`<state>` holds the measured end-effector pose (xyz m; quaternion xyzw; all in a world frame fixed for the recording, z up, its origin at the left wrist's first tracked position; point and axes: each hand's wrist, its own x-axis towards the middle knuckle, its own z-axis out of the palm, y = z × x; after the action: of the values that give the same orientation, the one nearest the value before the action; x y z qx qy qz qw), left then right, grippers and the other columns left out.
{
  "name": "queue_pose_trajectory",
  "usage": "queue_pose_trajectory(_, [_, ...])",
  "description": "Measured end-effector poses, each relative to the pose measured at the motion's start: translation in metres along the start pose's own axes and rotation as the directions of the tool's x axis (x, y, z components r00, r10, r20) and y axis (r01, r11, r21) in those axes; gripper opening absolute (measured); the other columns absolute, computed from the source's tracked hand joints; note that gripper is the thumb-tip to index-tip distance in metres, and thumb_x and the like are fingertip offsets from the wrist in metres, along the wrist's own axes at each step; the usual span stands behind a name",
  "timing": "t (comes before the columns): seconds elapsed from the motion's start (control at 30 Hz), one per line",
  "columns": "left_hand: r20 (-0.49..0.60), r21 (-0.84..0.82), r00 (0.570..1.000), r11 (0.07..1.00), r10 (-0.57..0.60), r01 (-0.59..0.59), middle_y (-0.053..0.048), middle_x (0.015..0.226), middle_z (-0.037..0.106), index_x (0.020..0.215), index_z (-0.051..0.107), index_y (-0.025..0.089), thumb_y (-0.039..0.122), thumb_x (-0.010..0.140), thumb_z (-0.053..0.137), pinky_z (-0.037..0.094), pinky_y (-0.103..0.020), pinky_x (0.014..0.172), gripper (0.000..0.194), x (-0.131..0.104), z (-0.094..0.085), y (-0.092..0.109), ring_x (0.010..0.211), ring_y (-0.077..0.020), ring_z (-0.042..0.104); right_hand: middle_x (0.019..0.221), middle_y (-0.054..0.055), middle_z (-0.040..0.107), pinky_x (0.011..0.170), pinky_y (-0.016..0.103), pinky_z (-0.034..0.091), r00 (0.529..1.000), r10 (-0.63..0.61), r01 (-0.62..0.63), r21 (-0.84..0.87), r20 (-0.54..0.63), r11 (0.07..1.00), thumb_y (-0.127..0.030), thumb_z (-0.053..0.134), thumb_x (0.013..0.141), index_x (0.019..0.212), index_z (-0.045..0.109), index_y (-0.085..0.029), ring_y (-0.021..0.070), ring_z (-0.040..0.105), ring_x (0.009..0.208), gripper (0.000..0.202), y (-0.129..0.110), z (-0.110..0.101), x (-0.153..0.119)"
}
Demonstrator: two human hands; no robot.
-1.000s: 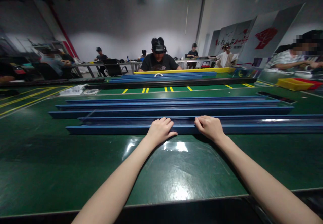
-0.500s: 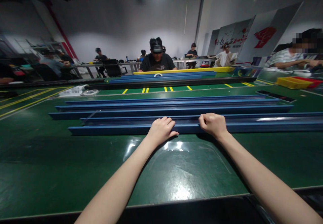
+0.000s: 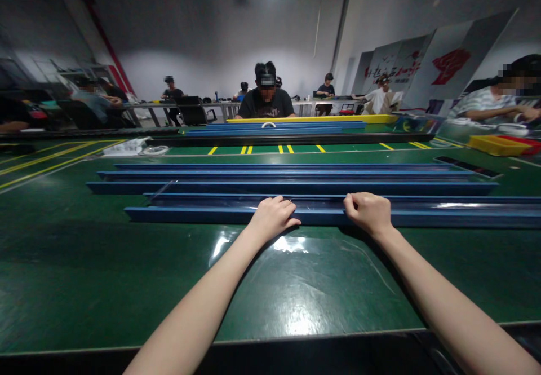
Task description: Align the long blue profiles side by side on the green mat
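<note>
A long blue channel (image 3: 203, 215) lies across the green table (image 3: 139, 285), with clear film visible in its groove. My left hand (image 3: 274, 216) rests over the channel near the middle, fingers bent over its front wall and thumb along the near side. To its right, my right hand (image 3: 369, 211) is curled into a fist on the same channel; what its fingers hold, if anything, is hidden. Behind it lie more blue channels (image 3: 253, 187), parallel to the first. A clear sheet (image 3: 313, 285) lies on the table between my forearms.
A dark phone-like slab (image 3: 468, 166) lies at the right, near a yellow tray (image 3: 496, 145) and a red tray. Farther back are a long black bar (image 3: 296, 138), a yellow bar (image 3: 338, 119) and a clear plastic bundle (image 3: 127, 147). Several people sit around.
My right hand has shifted slightly right along the channel. The near channel appears slightly farther right, and the whole view has shifted a little. My left hand keeps its bent pose on the channel.
</note>
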<state>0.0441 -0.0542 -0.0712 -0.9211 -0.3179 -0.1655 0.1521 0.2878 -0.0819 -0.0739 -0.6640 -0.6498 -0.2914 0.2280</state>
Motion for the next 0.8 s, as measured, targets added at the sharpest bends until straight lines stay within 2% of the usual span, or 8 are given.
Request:
queue_pose_trajectory(0.3, [0.004, 0.009, 0.999, 0.999, -0.047, 0.047, -0.003, 0.072, 0.060, 0.076, 0.054, 0.017, 0.050, 0.080, 0.045, 0.036, -0.024, 0.058, 0.034, 0.0006, -0.0005, 0.0015, 0.072, -0.0157, 0.056, 0.053, 0.006, 0.062, 0.044, 0.022, 0.018, 1.000, 0.006, -0.006, 0.018, 0.016, 1.000, -0.032, 0.035, 0.076, 0.047, 0.059, -0.015, 0.0118, 0.049, 0.047, 0.041, -0.0005, -0.0002, -0.0004])
queue_pose_trajectory(0.8, [0.085, -0.025, 0.993, 0.996, -0.078, 0.080, -0.004, 0.074, 0.061, 0.077, 0.054, 0.017, 0.051, 0.081, 0.040, 0.037, -0.023, 0.059, 0.037, 0.0020, -0.0050, 0.0017, 0.073, -0.0160, 0.057, 0.053, 0.006, 0.061, 0.044, 0.022, 0.018, 0.999, 0.006, -0.007, 0.040, 0.036, 0.999, -0.033, 0.035, 0.077, 0.046, 0.058, -0.015, 0.0113, 0.049, 0.047, 0.042, -0.0015, -0.0020, 0.0005])
